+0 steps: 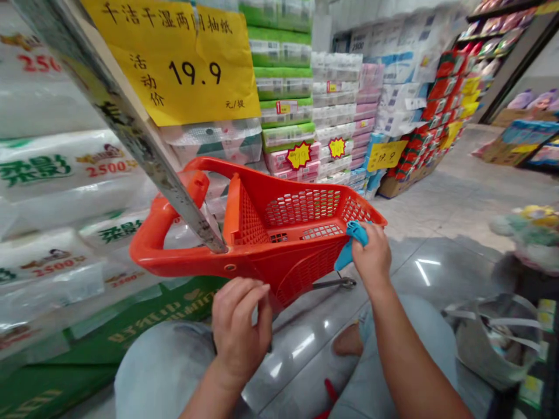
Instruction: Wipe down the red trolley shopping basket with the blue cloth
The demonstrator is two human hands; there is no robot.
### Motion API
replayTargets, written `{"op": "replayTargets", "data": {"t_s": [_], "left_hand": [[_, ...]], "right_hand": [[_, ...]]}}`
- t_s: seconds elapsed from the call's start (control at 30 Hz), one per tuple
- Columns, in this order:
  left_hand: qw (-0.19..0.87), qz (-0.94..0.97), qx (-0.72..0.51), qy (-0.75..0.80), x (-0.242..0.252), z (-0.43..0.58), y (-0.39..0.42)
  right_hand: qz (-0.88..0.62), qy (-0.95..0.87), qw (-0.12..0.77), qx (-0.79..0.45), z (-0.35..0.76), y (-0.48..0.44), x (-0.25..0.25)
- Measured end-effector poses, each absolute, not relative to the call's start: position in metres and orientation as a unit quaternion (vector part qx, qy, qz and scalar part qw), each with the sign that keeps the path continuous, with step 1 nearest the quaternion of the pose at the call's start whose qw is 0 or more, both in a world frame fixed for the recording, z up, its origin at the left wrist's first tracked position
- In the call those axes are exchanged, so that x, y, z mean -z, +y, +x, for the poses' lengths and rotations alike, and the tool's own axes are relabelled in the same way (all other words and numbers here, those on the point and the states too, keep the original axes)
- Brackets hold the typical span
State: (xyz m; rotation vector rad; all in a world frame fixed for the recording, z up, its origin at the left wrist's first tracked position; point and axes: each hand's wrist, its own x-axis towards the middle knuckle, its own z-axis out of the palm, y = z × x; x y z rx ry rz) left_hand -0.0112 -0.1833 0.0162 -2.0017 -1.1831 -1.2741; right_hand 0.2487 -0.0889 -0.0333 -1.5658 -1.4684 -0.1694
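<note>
Nearest, the left hand (242,331) sits curled at the lower edge of a red plastic shopping basket (301,206), which is tilted on its side; whether that hand grips it, I cannot tell. The right hand (371,259) clenches a blue cloth (351,244) against the basket's right rim. A metal shelf upright (148,157) crosses the basket's left end, with packs of tissue (56,169) to the left and a yellow price sign (183,58) farther up.
</note>
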Motion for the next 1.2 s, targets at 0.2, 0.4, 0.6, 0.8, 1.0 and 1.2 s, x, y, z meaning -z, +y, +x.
{"op": "replayTargets", "data": {"t_s": [0.2,0.4,0.6,0.8,1.0,1.2], "left_hand": [[0.155,-0.852,0.046,-0.497,-0.098,0.025,-0.130],[0.105,-0.848,-0.147,-0.498,-0.116,0.042,-0.101],[0.091,-0.873,-0.194,-0.438,-0.118,0.047,-0.082],[0.102,-0.869,-0.194,-0.443,-0.116,0.048,-0.079],[0.122,-0.860,-0.193,-0.457,-0.115,0.051,-0.078],[0.132,-0.857,-0.192,-0.460,-0.114,0.053,-0.076]], "right_hand": [[-0.556,-0.680,0.476,0.043,0.183,-0.112,0.025],[-0.601,-0.548,0.580,0.050,0.187,-0.098,0.043],[-0.518,-0.640,0.567,0.041,0.174,-0.101,0.050],[-0.641,-0.358,0.678,0.041,0.235,-0.055,0.080],[-0.599,-0.460,0.655,0.013,0.207,-0.066,0.092],[-0.641,-0.355,0.680,0.029,0.225,-0.053,0.085]]}}
